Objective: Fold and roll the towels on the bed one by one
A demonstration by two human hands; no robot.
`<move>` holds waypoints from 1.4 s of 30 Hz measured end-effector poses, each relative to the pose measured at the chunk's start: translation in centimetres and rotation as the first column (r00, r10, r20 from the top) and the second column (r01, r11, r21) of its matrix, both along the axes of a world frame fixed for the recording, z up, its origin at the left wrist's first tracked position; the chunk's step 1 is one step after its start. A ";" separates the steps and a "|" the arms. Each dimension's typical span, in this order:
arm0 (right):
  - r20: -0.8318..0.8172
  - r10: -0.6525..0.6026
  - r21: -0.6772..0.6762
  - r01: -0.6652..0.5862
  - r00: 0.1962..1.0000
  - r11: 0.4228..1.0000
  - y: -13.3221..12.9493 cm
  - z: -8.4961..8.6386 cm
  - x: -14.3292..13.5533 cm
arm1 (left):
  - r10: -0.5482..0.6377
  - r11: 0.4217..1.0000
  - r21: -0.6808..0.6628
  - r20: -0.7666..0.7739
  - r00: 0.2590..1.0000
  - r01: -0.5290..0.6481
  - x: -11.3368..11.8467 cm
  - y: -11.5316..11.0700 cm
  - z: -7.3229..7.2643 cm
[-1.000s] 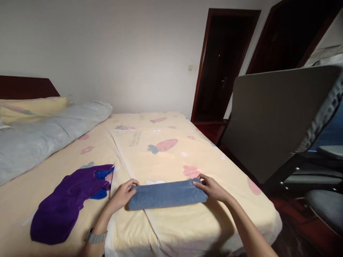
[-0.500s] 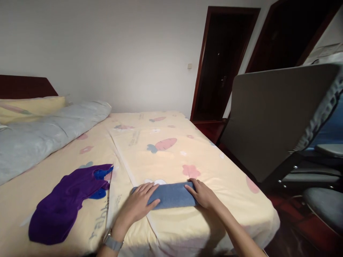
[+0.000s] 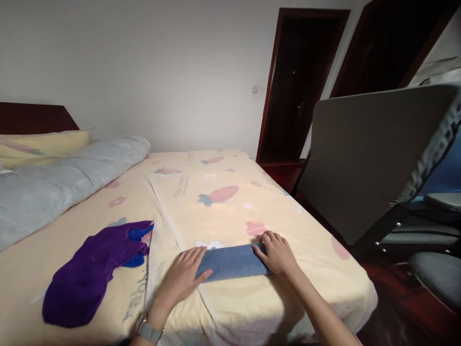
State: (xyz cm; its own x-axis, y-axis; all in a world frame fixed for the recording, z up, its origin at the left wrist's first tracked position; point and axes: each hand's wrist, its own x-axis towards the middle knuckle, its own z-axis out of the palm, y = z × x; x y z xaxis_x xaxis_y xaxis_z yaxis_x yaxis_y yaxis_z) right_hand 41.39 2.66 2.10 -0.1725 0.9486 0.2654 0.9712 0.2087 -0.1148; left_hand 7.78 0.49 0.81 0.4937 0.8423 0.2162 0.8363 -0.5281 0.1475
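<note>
A folded blue cloth, a long flat strip, lies across the near part of the bed. My left hand rests on its left end, fingers stretched over the far edge and thumb apart along the near side. At the other end, my right hand touches the strip with its thumb, while the fingers reach past the far right corner, loosely bent and spread. Both hands look open, though their undersides are hidden. To the left lies a crumpled purple garment with bright blue parts.
The bed has a yellow sheet with carrot and flower prints. A rolled grey quilt and a yellow pillow lie at the left. Right of the bed stand a large grey panel and a grey seat. A dark door is behind.
My right hand has shifted slightly right and away from me, its fingers now beyond the cloth's far edge. My left hand has slid slightly left. The cloth has barely moved.
</note>
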 end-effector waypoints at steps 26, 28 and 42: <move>-0.053 0.361 -0.041 -0.363 0.931 0.931 -1.0 -0.4 -1.3 | 0.035 0.984 -0.179 0.087 0.996 -0.019 -1.9 0.1 0.7; -0.115 0.368 -0.041 -0.375 0.923 0.926 -1.0 -0.1 -0.9 | 0.024 0.979 -0.205 0.155 0.988 0.008 -2.2 0.1 0.9; -0.891 0.013 -0.052 -0.130 0.454 0.990 0.8 0.0 2.4 | 0.391 0.860 -0.498 0.785 0.480 0.114 -3.0 1.9 1.9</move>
State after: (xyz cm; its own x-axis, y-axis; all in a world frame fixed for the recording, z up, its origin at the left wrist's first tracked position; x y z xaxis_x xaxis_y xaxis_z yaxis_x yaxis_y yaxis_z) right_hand 43.81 3.50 2.14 0.0323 0.9740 0.2242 0.3128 0.2032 -0.9278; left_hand 4.74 2.44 2.66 0.1449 0.9883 0.0477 0.2132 -0.0783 0.9739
